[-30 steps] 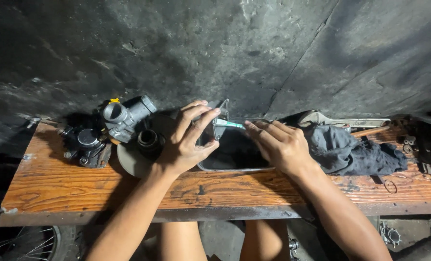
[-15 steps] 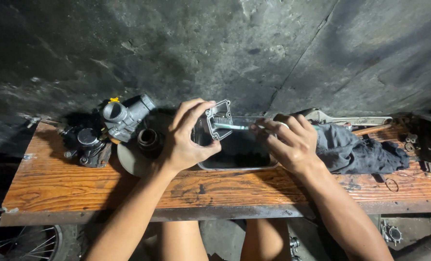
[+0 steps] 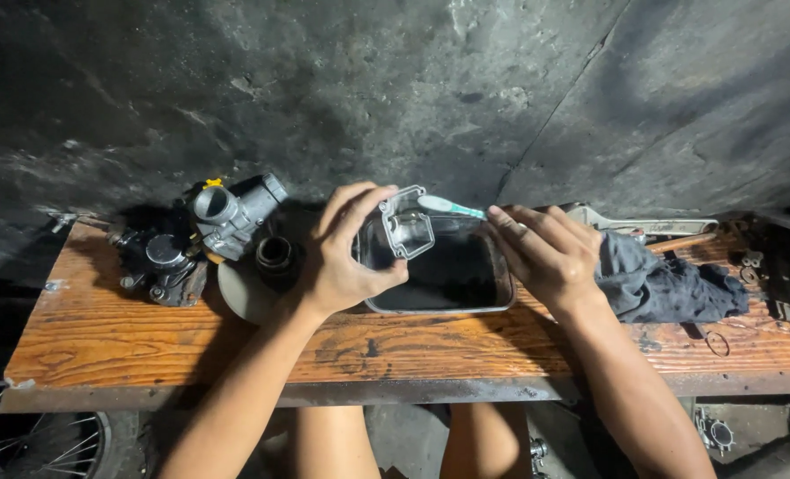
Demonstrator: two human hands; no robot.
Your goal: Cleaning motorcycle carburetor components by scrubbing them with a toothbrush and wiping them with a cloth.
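Over the metal tray (image 3: pixel 492 302), my left hand (image 3: pixel 342 266) grips the float bowl (image 3: pixel 406 232); my right hand (image 3: pixel 546 253) holds the toothbrush (image 3: pixel 448 208). Risk: wet fingers could drop the bowl.

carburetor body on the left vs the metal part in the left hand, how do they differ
The carburetor body rests on the wooden bench, untouched; the small metal part is held up by the left hand over the metal tray. The body is bulky and tubular; the held part is smaller, flat-rimmed and hollow. Both are grey metal.
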